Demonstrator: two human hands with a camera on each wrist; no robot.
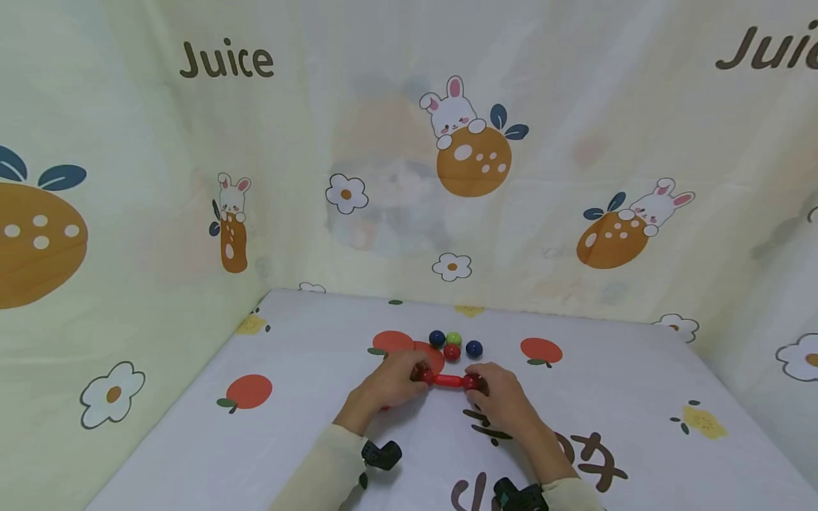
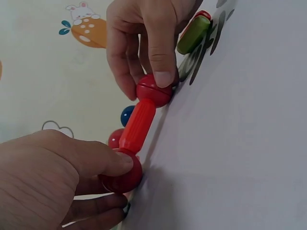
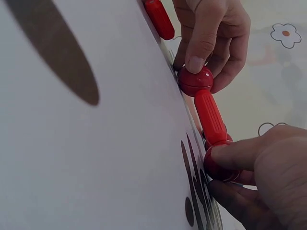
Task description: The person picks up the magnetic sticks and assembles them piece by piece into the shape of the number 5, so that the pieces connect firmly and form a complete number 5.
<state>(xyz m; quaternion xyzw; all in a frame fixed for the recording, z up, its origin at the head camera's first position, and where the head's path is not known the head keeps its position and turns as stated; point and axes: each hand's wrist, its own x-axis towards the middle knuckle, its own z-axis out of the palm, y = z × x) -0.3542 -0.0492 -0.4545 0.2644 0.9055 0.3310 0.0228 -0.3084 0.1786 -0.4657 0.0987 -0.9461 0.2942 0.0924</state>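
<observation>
Head view: two blue balls point(image 1: 474, 348), one green ball point(image 1: 454, 338) and one red ball point(image 1: 451, 353) sit toward the far edge of the table point(image 1: 319, 333); nearer, one red rod point(image 1: 449, 381) runs sideways, roughly parallel to it. Left wrist view: left hand point(image 2: 53, 177) and right hand point(image 2: 148, 38) each pinch one of two red end balls point(image 2: 152, 91). Right wrist view: one red stick point(image 3: 159, 19) lies past the left hand.

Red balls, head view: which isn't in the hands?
The loose red ball, just in front of the green ball; the other two red balls, at the ends of the red rod, are held by the left hand and right hand.
</observation>
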